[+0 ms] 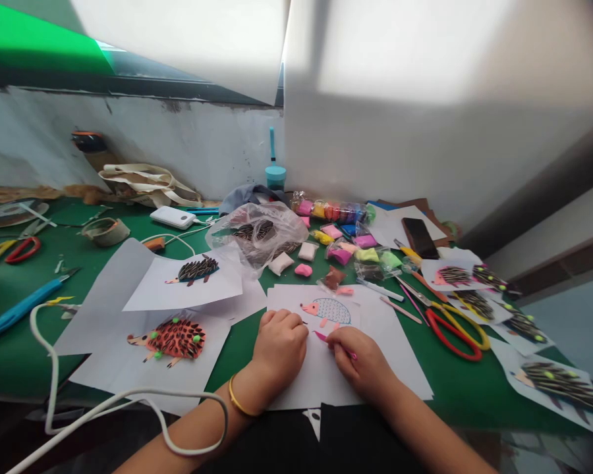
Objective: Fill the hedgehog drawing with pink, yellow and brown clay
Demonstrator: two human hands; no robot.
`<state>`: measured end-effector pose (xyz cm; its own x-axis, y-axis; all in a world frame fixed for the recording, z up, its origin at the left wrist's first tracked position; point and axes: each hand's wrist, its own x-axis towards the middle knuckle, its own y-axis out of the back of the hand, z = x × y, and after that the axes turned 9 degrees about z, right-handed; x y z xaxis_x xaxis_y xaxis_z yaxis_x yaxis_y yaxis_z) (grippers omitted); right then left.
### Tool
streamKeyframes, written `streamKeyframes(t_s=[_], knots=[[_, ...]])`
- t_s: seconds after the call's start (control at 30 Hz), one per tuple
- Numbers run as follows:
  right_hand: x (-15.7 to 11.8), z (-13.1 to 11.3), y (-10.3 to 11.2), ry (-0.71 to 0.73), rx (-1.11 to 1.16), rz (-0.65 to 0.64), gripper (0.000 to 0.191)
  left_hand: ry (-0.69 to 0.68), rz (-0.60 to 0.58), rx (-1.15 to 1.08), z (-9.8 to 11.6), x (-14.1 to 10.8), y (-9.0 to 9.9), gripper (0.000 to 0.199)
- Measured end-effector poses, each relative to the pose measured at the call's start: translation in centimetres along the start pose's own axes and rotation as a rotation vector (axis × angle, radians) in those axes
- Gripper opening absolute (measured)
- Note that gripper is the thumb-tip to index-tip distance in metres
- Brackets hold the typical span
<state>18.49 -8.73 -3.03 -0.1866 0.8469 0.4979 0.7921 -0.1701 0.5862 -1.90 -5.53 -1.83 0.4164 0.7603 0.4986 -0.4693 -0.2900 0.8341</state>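
Observation:
My right hand (pixel 358 362) pinches a thin pink clay modelling tool (pixel 321 336), its pointed tip turned left over the white paper (pixel 395 349). Beside it, my left hand (pixel 281 345) rests closed on the same paper, fingers curled under. A small dark tip shows by its knuckles; what it holds, if anything, is hidden. Just beyond both hands lies a hedgehog picture (pixel 332 311) with a pink face and feet and a blue-dotted body. Bits of pink clay (pixel 344 291) and a brown clay packet (pixel 333 276) lie past the sheet's far edge.
Red-and-yellow scissors (pixel 457 329) and finished hedgehog pictures (pixel 558 378) lie at right. More hedgehog pictures (pixel 175 342) are at left, with a white cable (pixel 52 368) crossing my left forearm. Clay packets (pixel 366 240), a plastic bag (pixel 222 227) and a phone (pixel 420 238) are farther back.

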Motion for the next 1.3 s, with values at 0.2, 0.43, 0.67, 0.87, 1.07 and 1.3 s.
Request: streamKeyframes(t_s=[0.2,0.43,0.67,0.87,1.07,1.3], knots=[[-0.03,0.08,0.09,-0.003,0.023,-0.005,0.019,-0.015,-0.015,-0.020,0.07,-0.41,0.02,0.012],[-0.06,0.19,0.27,-0.017,0.027,0.034,0.018,-0.009,-0.020,-0.024,0.06,-0.36,0.02,0.013],[-0.05,0.04,0.36,0.007,-0.051,0.056,0.018,-0.062,-0.034,0.009,0.37,-0.35,-0.04,0.009],[-0.08,-0.11,0.43,0.038,-0.103,0.056,0.019,-0.120,-0.058,0.027,0.56,-0.45,-0.19,0.009],[0.07,-0.16,0.43,0.052,-0.145,0.038,0.019,-0.130,-0.074,0.041,0.59,-0.47,-0.34,0.008],[0.06,-0.06,0.28,0.048,-0.162,0.021,0.018,-0.120,-0.074,0.052,0.82,-0.46,-0.36,0.021]])
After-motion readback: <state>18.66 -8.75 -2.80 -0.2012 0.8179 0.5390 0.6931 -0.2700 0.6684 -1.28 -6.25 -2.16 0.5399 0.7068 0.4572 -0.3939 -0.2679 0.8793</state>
